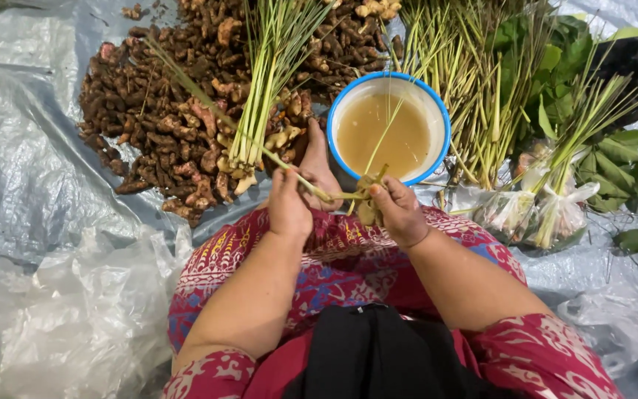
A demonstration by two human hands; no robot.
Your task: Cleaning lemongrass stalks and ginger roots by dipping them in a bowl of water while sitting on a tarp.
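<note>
Green lemongrass stalk point(275, 159) runs slantwise from my hands up toward the far left of the grey plastic sheet point(31, 162) that carries everything. My left hand point(289, 203) pinches the stalk near its lower end, fingers closed around it. My right hand point(396, 210) is clenched on a small knotted bundle point(367, 196) of pale yellow-green strips, held over my lap, just at the near edge of the sheet. The stalk and the bundle meet between my two hands, so the tie looks partly made but not finished: loose ends poke up from the knot and the long stalk is untrimmed.

Just beyond my hands stands a round bowl point(437, 103) with a blue rim, holding cloudy brownish liquid; one thin green blade point(387, 129) dips across it. To the left of the bowl lies a tied sheaf of lemongrass point(267, 81) on top of a wide heap of brown, knobbly roots point(156, 118), which fills the far middle of the sheet. To the right of the bowl, more loose lemongrass point(474, 81) fans out, then dark green leaves point(614, 162) toward the far right edge. Near the right edge sit small clear bags point(540, 210) already filled and tied, which I judge to be finished portions. Much loose material remains. Crumpled clear plastic point(75, 310) lies at the near left corner. My lap is covered by red patterned cloth point(348, 258).
</note>
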